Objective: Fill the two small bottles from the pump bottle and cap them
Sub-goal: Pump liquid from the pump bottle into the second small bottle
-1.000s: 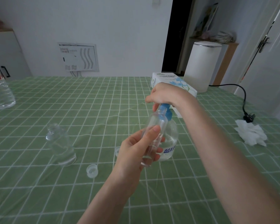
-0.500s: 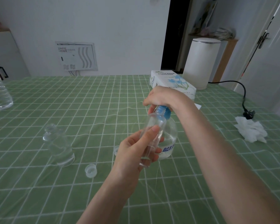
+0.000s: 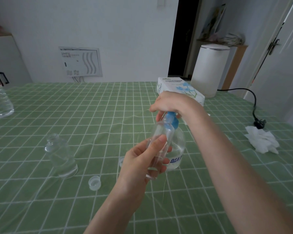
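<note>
A person's left hand (image 3: 142,159) gripped a small clear bottle (image 3: 161,141), thumb and fingers wrapped round its slim plastic cylinder, its open neck tilted up beneath the blue pump head (image 3: 172,121) of a rounded, transparent pump bottle (image 3: 178,149). The pump bottle stood on the green checked tablecloth (image 3: 91,115). The right hand (image 3: 171,103) curled down over the pump head, clasping it. To the left a second small bottle (image 3: 61,156), clear and round-shouldered, stood upright and uncapped. A translucent round cap (image 3: 94,182) lay just beside it. A crumpled white tissue (image 3: 262,141) lay well apart, at right.
</note>
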`<state>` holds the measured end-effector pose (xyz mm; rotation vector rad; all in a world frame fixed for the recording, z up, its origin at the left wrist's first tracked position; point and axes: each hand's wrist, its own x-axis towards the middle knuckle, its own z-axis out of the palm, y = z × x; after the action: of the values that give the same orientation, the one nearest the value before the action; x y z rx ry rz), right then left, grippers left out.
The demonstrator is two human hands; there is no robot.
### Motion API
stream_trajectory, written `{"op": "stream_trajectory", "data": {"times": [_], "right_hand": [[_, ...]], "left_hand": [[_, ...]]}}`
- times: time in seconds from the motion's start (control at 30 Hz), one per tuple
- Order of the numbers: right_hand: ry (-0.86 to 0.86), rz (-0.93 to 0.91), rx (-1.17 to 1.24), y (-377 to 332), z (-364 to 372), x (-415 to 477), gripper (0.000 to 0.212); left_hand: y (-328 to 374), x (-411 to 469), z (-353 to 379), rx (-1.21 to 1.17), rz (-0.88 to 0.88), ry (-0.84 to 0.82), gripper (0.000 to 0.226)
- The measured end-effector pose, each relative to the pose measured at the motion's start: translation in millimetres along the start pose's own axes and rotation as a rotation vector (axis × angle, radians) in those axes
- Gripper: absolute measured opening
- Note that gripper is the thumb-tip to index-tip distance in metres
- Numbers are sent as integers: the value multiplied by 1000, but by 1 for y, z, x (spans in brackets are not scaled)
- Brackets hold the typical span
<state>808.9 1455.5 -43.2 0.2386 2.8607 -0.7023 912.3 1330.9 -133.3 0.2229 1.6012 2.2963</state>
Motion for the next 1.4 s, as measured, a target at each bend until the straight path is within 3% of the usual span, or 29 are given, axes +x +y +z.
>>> {"op": "stream_trajectory", "data": {"times": [1.07, 1.4], "right_hand": [[-15, 3, 35, 5, 9, 2, 38], [118, -29, -7, 3, 5, 0, 30]], "left_hand": [[-1, -2, 0, -12, -20, 17, 32], [1, -2, 2, -6, 0, 16, 31]]}}
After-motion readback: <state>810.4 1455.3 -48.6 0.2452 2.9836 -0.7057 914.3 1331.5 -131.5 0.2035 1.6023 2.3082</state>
